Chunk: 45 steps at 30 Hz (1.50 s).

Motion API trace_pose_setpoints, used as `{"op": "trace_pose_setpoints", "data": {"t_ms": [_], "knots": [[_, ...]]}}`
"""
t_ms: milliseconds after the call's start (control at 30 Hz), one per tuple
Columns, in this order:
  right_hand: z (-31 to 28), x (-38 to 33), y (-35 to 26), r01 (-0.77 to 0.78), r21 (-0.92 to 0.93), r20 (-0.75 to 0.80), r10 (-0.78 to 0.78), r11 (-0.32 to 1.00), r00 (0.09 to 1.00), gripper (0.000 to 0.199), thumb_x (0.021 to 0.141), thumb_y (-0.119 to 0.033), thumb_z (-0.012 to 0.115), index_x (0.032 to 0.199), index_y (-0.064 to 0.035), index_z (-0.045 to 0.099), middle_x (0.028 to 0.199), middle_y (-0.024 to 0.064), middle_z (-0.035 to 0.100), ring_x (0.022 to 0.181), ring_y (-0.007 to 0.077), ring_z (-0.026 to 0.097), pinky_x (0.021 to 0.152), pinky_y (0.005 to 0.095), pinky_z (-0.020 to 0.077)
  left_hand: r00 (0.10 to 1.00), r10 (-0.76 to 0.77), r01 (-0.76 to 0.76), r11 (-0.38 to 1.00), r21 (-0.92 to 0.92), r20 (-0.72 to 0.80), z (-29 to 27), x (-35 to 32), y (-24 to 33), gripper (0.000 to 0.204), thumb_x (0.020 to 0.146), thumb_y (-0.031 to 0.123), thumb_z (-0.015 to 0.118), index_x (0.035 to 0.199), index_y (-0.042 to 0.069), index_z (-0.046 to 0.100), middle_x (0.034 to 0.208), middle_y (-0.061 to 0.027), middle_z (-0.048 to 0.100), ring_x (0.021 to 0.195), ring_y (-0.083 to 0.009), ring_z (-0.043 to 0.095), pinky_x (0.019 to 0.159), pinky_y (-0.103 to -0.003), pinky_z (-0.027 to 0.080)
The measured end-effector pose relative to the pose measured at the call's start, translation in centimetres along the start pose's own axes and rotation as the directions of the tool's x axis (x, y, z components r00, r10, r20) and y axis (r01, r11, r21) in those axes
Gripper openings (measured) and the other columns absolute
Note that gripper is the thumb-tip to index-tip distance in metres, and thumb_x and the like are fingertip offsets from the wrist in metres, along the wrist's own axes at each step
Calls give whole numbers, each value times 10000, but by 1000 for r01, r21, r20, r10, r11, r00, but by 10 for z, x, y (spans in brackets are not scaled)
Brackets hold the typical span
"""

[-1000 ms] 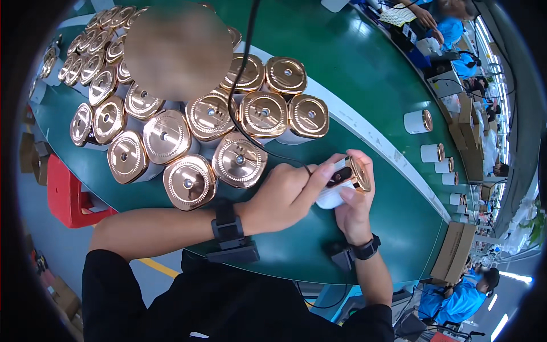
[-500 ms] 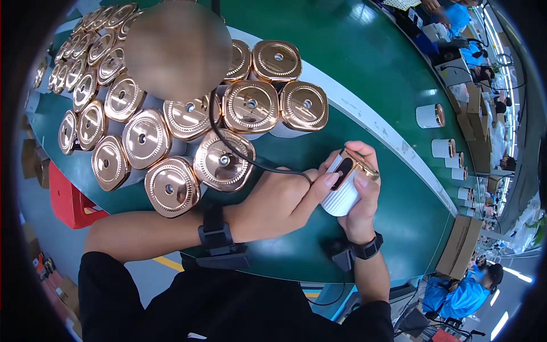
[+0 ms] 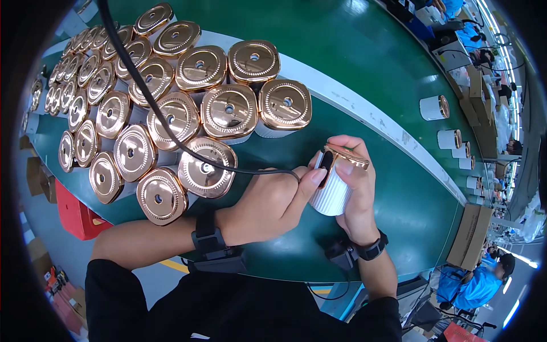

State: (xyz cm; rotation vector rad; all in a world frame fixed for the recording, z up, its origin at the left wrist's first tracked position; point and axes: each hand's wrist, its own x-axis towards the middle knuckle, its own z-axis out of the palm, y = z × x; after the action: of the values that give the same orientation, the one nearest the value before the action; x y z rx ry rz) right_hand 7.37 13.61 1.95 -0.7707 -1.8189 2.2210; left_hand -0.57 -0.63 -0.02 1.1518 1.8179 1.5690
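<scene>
Dozens of gold-lidded white jars (image 3: pixel 228 111) crowd the frame's upper left, seemingly finished, while the right hand (image 3: pixel 356 194) grasps one white ribbed jar (image 3: pixel 330 191) at centre-right, the left hand (image 3: pixel 268 202) pinching its lid.

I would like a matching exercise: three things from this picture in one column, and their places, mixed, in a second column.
Things:
1. white ribbed jar
2. black cable
3. red crate

Places:
A. below the table edge, at the left
B. in the grip of the right hand
C. lying across the gold lids

Pairs: 1-B, 2-C, 3-A
</scene>
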Motion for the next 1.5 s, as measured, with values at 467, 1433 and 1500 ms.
{"op": "trace_pose_setpoints", "data": {"t_ms": [467, 1433, 1500], "knots": [[-11, 2, -27, 224, -198, 76, -213, 954, 974, 407, 813, -115, 731, 1139, -11, 510, 967, 82, 621, 891, 122, 606, 755, 266, 495, 964, -263, 236, 902, -361, -26, 0, 9, 13, 595, 1047, 348, 309, 564, 27, 443, 511, -23, 427, 480, -106, 382, 487, -266, 340], [-69, 346, -88, 439, -161, -139, -461, 884, 877, 586, 783, -270, 748, 1242, -15, 488, 1092, 101, 605, 927, 175, 603, 838, 317, 480, 958, -284, 276, 884, -377, 36, -7, 12, 4, 429, 1033, 282, 386, 697, 32, 481, 563, -30, 463, 518, -103, 433, 521, -276, 384], [-46, 290, -79, 312, 178, 24, -321, 933, 947, 503, 851, -288, 657, 1252, -38, 484, 1028, 98, 595, 880, 217, 611, 803, 365, 503, 947, -321, 302, 859, -414, 25, -11, 8, 6, 439, 1035, 285, 377, 690, 34, 480, 557, -26, 456, 511, -104, 426, 517, -277, 380]]}}
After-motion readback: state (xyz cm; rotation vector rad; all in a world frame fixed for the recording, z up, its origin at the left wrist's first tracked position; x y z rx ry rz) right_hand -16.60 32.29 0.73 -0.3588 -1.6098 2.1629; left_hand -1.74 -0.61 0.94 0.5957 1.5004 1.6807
